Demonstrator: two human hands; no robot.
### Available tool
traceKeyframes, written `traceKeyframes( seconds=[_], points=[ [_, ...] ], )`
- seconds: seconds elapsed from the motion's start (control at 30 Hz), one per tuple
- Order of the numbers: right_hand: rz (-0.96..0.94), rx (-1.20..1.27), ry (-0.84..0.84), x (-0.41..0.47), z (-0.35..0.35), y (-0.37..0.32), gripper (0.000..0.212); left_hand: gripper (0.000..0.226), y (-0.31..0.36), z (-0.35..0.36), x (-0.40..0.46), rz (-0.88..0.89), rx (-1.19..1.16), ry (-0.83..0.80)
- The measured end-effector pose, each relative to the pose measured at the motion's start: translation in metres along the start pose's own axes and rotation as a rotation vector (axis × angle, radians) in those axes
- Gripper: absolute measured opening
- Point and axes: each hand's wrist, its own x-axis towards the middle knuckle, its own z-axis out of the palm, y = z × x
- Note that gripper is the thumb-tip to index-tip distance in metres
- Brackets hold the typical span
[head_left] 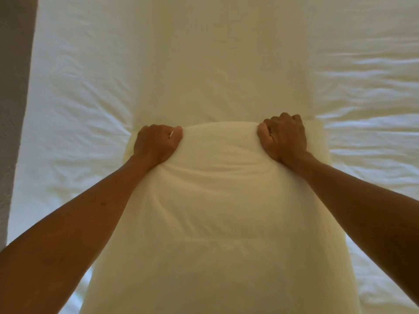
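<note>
Head view shows me a cream duvet (217,200) folded into a long strip down the middle of the bed, on a wrinkled white sheet (79,109), well in from the bed's left edge, where a grey strip (13,109) runs alongside. The near part is doubled over into a thick, puffy layer, and both hands sit at its far folded edge. My left hand (156,143) has its fingers curled into a fist, bunching the fabric at the left end of that fold; my right hand (283,138) does the same at the right end, with its fingers (288,117) tucked over the rim and pinching cloth. I judge it soft, bulky and light for its size. It sinks under the wrists and puckers around each grip, so it will sag in the middle if lifted from only two points. The cover looks smooth, so it may slide over the filling. I would grab deep, gathering filling as well as cloth near the fold's two ends, hands well apart.
</note>
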Motion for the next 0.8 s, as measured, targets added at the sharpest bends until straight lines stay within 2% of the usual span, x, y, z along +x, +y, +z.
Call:
traceKeyframes(
  seconds=[0.1,0.33,0.53,0.63,0.7,0.8],
  points=[
    [0.025,-0.020,-0.009,0.012,0.017,0.003,0.049,0.067,-0.004,0.014,0.023,-0.008,0.051,-0.017],
    [0.074,-0.004,-0.062,0.020,0.021,0.001,0.044,0.065,-0.004,0.022,0.034,-0.054,0.132,-0.008],
    [0.248,-0.057,0.092,0.013,0.014,0.003,0.043,0.051,0.009,0.015,0.025,-0.151,0.170,0.138],
    [0.329,-0.103,0.126,0.003,-0.002,-0.007,0.044,0.051,0.024,0.001,0.008,-0.220,0.218,0.182],
    [0.320,-0.084,0.140,-0.011,-0.016,-0.020,0.047,0.047,0.040,-0.001,-0.016,-0.275,0.168,0.278],
    [0.190,0.059,0.058,-0.063,-0.033,-0.031,0.056,0.056,0.061,0.004,-0.089,-0.174,0.019,0.254]
  ],
)
